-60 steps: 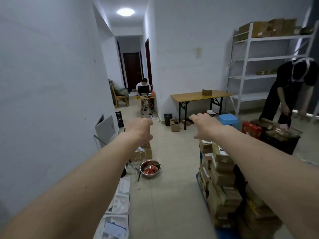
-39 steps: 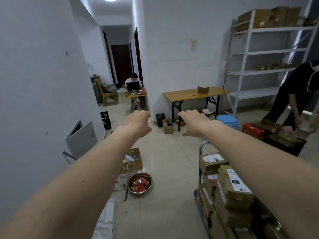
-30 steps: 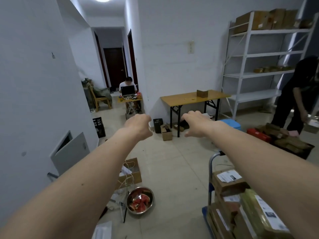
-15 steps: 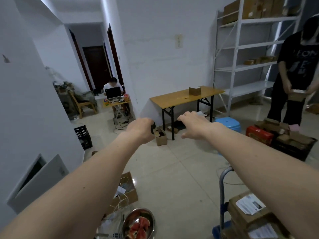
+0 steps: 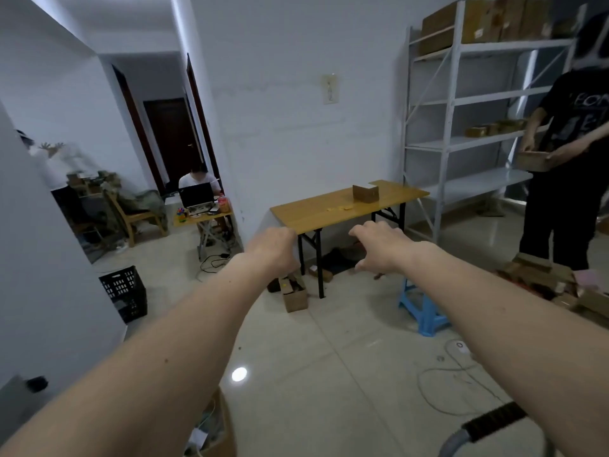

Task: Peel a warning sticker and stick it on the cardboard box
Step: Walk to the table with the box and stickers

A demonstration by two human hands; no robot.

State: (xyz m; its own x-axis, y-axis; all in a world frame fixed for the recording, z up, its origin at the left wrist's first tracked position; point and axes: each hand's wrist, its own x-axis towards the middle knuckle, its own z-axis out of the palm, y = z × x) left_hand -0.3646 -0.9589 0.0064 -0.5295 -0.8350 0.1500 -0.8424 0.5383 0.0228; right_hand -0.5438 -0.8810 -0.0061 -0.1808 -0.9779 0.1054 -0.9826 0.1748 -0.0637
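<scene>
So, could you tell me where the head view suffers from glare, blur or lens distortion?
Head view: a round lamp reflection glares off the glossy floor; the person at far left is motion-blurred; the wide lens bows the shelving rack and stretches both forearms; left hand and right hand stay fairly sharp.

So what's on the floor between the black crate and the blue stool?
In the head view, a small open cardboard box stands on the floor between the black crate and the blue stool, by the wooden table's front leg.
</scene>
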